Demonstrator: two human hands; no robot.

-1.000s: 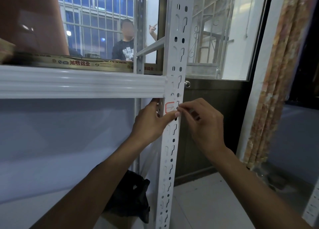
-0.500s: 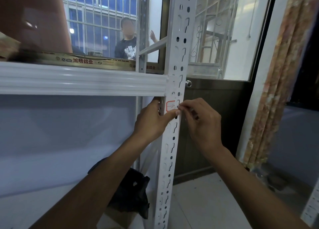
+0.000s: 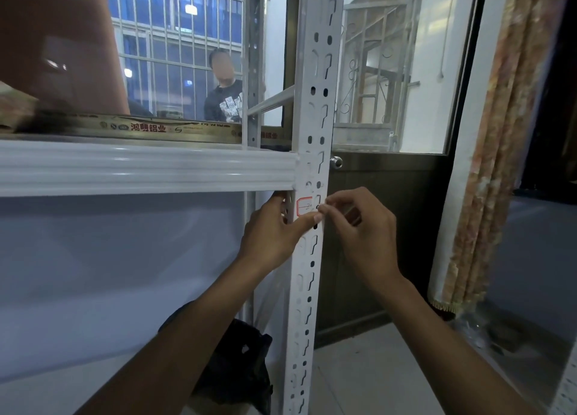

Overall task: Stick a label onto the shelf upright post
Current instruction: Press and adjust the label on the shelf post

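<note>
The white perforated shelf upright post (image 3: 307, 289) runs from top to bottom through the middle of the view. A small white label (image 3: 303, 207) with a red border lies on the post's front face, just below the shelf beam. My left hand (image 3: 271, 239) holds the post from the left, its fingers behind the post and its thumb lying across the front under the label. My right hand (image 3: 359, 227) comes in from the right with curled fingers. Its thumb and forefinger tips pinch at the label's right edge.
A white shelf beam (image 3: 140, 167) joins the post on the left. A black bag (image 3: 240, 367) lies on the floor by the post's foot. Behind stand a dark door (image 3: 374, 227) with a knob and a window. A person (image 3: 223, 92) stands outside, and a patterned curtain (image 3: 499, 164) hangs at right.
Both hands have stayed at the label on the post. Only the view has shifted slightly.
</note>
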